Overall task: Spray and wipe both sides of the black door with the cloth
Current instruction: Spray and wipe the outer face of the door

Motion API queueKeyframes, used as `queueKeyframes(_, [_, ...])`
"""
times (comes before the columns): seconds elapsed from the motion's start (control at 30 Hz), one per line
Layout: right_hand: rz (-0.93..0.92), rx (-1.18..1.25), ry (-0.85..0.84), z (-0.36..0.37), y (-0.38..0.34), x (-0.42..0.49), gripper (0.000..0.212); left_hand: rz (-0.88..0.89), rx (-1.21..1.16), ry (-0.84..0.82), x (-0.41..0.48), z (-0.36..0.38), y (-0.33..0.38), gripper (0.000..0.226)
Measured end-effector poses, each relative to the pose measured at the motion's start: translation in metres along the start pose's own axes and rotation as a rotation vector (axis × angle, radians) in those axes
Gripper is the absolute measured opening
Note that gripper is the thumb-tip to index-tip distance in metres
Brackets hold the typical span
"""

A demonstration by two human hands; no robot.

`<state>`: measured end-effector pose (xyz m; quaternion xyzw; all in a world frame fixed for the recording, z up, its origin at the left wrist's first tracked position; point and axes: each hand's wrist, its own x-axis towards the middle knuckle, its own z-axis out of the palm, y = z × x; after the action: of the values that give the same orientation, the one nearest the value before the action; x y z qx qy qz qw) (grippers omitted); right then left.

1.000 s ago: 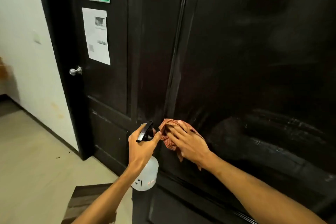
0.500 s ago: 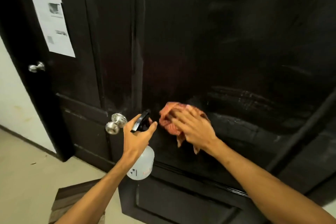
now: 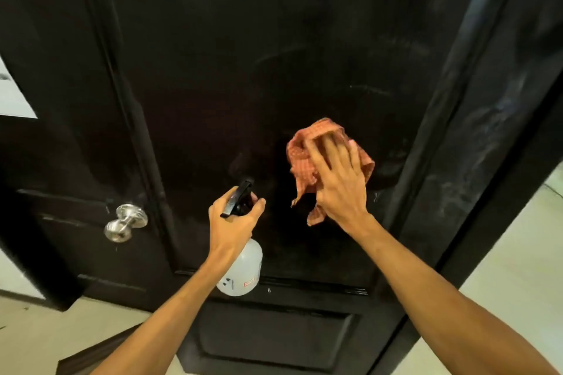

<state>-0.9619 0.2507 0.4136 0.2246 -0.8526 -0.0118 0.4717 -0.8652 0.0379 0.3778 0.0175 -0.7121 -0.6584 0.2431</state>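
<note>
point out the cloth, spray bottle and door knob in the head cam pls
cloth [image 3: 300, 151], head view: on the bunched orange fabric left of the fingers.
spray bottle [image 3: 245, 268], head view: on the white body below the hand.
door knob [image 3: 117, 230], head view: on the round silver end.

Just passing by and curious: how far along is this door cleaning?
Partway, by the look of it. Done: faint wipe streaks show on the black door. In hand: the right hand presses the red cloth flat on the panel, while the left hand grips the spray bottle. Left: the lower panel and the door's other side, unseen here.
</note>
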Motion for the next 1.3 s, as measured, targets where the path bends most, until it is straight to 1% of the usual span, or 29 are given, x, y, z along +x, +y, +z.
queueKeyframes(0.03, [0.086,0.030,0.043,0.000,0.001,-0.004,0.083,-0.002,0.000,-0.003,-0.001,0.004,-0.001,0.012])
queueKeyframes(0.07, [0.106,0.039,0.014,0.004,-0.001,-0.020,0.087,-0.004,0.016,-0.007,-0.004,0.010,-0.002,0.011])
queueKeyframes(0.1, [0.055,0.050,-0.067,0.012,-0.009,-0.041,0.092,-0.009,0.024,-0.007,-0.007,0.011,-0.006,0.011])
queueKeyframes(0.17, [-0.124,0.051,-0.259,0.022,-0.008,-0.089,0.095,-0.039,0.033,-0.039,-0.011,0.027,-0.011,0.011])
queueKeyframes(0.2, [-0.171,0.042,-0.318,0.022,-0.004,-0.103,0.094,-0.076,0.037,-0.046,-0.014,0.029,-0.013,0.017])
queueKeyframes(0.23, [-0.171,0.039,-0.301,0.018,0.013,-0.104,0.093,-0.092,0.035,-0.066,-0.014,0.038,-0.014,0.029])
queueKeyframes(0.27, [-0.125,0.042,-0.208,0.014,0.028,-0.097,0.092,-0.118,0.044,-0.088,-0.016,0.044,-0.013,0.041])
queueKeyframes(0.3, [-0.012,0.068,-0.099,0.007,0.043,-0.084,0.091,-0.121,0.046,-0.104,-0.016,0.053,-0.012,0.044])
queueKeyframes(0.37, [0.280,0.181,0.123,-0.006,0.066,-0.058,0.085,-0.055,0.049,-0.136,-0.020,0.068,-0.007,0.027])
queueKeyframes(0.4, [0.395,0.252,0.189,-0.006,0.068,-0.053,0.084,-0.021,0.049,-0.149,-0.024,0.074,-0.003,0.020])
queueKeyframes(0.43, [0.460,0.303,0.210,-0.004,0.067,-0.058,0.084,0.013,0.048,-0.167,-0.028,0.082,-0.001,0.018])
queueKeyframes(0.47, [0.482,0.324,0.193,0.004,0.062,-0.070,0.085,0.019,0.052,-0.180,-0.031,0.088,0.000,0.018])
queueKeyframes(0.53, [0.454,0.303,0.097,0.022,0.054,-0.114,0.088,0.010,0.032,-0.195,-0.038,0.105,0.003,0.016])
queueKeyframes(0.57, [0.418,0.301,0.034,0.029,0.047,-0.137,0.088,0.002,0.014,-0.196,-0.041,0.108,0.004,0.015])
queueKeyframes(0.63, [0.312,0.268,-0.030,0.028,0.057,-0.156,0.084,0.002,-0.006,-0.210,-0.041,0.121,0.010,0.014])
queueKeyframes(0.67, [0.267,0.261,-0.008,0.026,0.065,-0.146,0.083,0.008,-0.008,-0.219,-0.040,0.122,0.012,0.015])
queueKeyframes(0.7, [0.265,0.240,0.047,0.018,0.077,-0.130,0.082,0.026,-0.014,-0.237,-0.040,0.129,0.015,0.015])
queueKeyframes(0.73, [0.337,0.243,0.130,0.007,0.087,-0.110,0.080,0.031,-0.026,-0.248,-0.040,0.132,0.019,0.016])
queueKeyframes(0.8, [0.638,0.315,0.347,-0.009,0.117,-0.080,0.074,0.035,-0.044,-0.269,-0.041,0.151,0.027,0.015])
queueKeyframes(0.83, [0.746,0.368,0.416,-0.010,0.122,-0.076,0.074,0.036,-0.048,-0.280,-0.042,0.156,0.029,0.014])
queueKeyframes(0.87, [0.777,0.377,0.437,-0.008,0.125,-0.085,0.078,0.036,-0.050,-0.292,-0.044,0.165,0.031,0.014])
queueKeyframes(0.93, [0.766,0.376,0.345,0.009,0.114,-0.127,0.086,0.029,-0.039,-0.320,-0.047,0.182,0.034,0.015])
queueKeyframes(0.97, [0.776,0.392,0.290,0.017,0.101,-0.153,0.082,0.025,-0.039,-0.330,-0.049,0.188,0.035,0.016])
queueKeyframes(1.03, [0.813,0.424,0.266,0.024,0.096,-0.176,0.075,0.043,-0.040,-0.355,-0.051,0.203,0.045,0.017])
queueKeyframes(1.1, [0.871,0.423,0.339,0.015,0.114,-0.146,0.075,0.070,-0.036,-0.377,-0.048,0.216,0.058,0.017])
queueKeyframes(1.17, [0.914,0.392,0.431,-0.010,0.142,-0.103,0.078,0.089,-0.032,-0.396,-0.046,0.231,0.070,0.017])
queueKeyframes(1.23, [0.857,0.355,0.474,-0.019,0.159,-0.082,0.079,0.096,-0.025,-0.390,-0.044,0.236,0.075,0.016])
queueKeyframes(1.3, [0.821,0.353,0.437,-0.014,0.155,-0.103,0.082,0.087,-0.023,-0.398,-0.047,0.242,0.076,0.016])
